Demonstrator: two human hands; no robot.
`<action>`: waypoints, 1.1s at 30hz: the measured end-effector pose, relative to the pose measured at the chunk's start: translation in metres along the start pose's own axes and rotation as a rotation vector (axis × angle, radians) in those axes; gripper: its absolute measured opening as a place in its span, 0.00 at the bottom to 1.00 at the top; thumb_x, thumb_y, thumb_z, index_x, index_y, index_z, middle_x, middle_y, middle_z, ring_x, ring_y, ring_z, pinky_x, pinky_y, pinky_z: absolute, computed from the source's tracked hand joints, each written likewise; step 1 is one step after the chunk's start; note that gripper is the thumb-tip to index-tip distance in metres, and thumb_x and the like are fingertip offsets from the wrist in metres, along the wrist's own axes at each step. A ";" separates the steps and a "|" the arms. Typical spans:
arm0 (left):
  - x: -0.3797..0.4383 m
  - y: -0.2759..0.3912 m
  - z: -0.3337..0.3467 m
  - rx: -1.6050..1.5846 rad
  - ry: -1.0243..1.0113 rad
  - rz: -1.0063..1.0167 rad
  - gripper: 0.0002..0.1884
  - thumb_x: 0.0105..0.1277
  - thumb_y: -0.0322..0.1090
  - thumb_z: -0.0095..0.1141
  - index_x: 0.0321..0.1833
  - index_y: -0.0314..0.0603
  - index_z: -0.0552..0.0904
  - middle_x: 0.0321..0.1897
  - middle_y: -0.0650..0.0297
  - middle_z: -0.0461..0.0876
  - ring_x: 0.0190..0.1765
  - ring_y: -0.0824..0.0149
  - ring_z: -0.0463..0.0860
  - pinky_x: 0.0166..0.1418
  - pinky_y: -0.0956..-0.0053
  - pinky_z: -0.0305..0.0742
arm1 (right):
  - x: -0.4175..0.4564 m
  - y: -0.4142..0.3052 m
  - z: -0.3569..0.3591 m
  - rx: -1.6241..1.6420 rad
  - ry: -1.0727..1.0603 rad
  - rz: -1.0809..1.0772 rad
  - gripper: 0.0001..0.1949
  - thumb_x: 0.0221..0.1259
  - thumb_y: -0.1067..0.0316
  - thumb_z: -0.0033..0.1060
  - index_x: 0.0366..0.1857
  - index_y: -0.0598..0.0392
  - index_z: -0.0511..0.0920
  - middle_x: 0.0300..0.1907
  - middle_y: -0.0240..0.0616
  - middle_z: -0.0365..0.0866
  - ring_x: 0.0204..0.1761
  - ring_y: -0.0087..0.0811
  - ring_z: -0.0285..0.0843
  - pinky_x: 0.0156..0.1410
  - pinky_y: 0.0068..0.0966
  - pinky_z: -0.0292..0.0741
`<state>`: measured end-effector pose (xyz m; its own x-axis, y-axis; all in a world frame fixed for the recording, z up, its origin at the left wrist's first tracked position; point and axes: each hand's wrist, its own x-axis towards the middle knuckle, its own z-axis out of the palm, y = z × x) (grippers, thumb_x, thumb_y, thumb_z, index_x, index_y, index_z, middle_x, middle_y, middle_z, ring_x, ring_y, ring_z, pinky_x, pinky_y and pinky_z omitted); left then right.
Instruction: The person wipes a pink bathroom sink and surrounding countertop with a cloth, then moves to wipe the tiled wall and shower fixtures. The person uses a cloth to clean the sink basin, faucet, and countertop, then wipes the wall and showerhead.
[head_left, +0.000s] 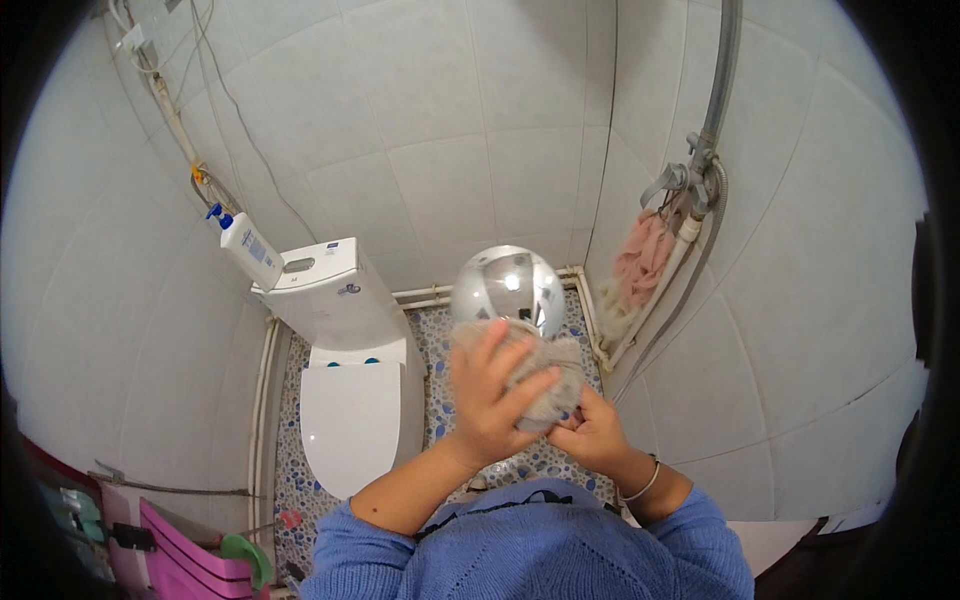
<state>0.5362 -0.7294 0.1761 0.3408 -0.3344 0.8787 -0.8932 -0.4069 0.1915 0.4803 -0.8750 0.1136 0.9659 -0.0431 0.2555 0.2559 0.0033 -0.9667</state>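
Observation:
A crumpled grey-beige cloth (559, 375), blurred by motion, is between my two hands above the floor. My left hand (480, 405) lies over its left side with the fingers spread across the fabric. Pinched at the lower right edge of the cloth is my right hand (596, 435), its thumb and fingers close together. Just beyond the cloth is a shiny, rounded metal vessel (510, 285), probably a basin, and the cloth and my left fingers cover its near edge.
A white toilet (352, 420) stands left, with a white pump bottle (251, 251) on its tank. Along the right wall run a shower valve (697, 176), a hose (682, 300) and a hanging pink mesh (646, 251). Pebble-patterned flooring (439, 375) lies between. A pink plastic object (187, 559) is lower left.

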 end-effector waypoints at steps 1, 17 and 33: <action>0.000 0.002 0.001 0.031 -0.043 0.046 0.22 0.41 0.38 0.64 0.43 0.49 0.81 0.52 0.59 0.74 0.60 0.56 0.71 0.59 0.52 0.56 | 0.001 -0.003 -0.005 -0.144 -0.065 -0.011 0.24 0.45 0.68 0.65 0.50 0.60 0.72 0.24 0.38 0.76 0.22 0.24 0.70 0.30 0.21 0.70; 0.029 -0.019 -0.008 -0.928 0.467 -1.025 0.30 0.55 0.23 0.52 0.64 0.36 0.61 0.49 0.59 0.71 0.49 0.68 0.73 0.52 0.75 0.70 | 0.011 -0.032 -0.003 -0.298 -0.175 0.106 0.21 0.48 0.66 0.64 0.48 0.58 0.71 0.24 0.40 0.75 0.24 0.26 0.74 0.31 0.22 0.71; 0.015 -0.067 -0.040 -1.687 0.431 -1.003 0.16 0.62 0.41 0.52 0.46 0.37 0.70 0.34 0.58 0.76 0.38 0.64 0.79 0.39 0.70 0.80 | 0.040 -0.040 0.039 0.275 -0.558 0.482 0.16 0.61 0.69 0.51 0.52 0.61 0.66 0.29 0.34 0.74 0.19 0.25 0.71 0.22 0.19 0.66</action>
<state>0.5891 -0.6735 0.1939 0.9484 -0.2482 0.1971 0.1196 0.8563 0.5025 0.5099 -0.8374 0.1629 0.8319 0.5339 -0.1514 -0.2663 0.1447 -0.9530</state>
